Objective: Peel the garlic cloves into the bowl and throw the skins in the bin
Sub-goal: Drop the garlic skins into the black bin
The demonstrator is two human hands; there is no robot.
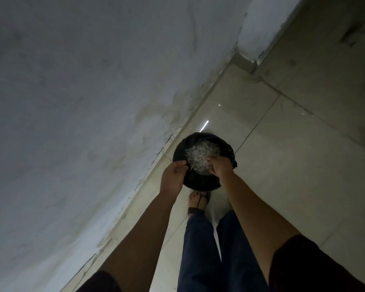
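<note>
Garlic skins (200, 158) bunch at centre frame, directly over the black-lined bin (198, 184). My right hand (219, 167) curls into them, my left hand (174, 173) curls at their edge, grip unclear. The drop looks straight down.

Left hand (173, 175) and right hand (219, 167) curled, close together

No writing, label, brand, number or sign can be read anywhere in this dim head view; the black-lined bin (200, 183), the wall (82, 102) and the floor tiles (282, 148) show only plain, unmarked surfaces
</note>
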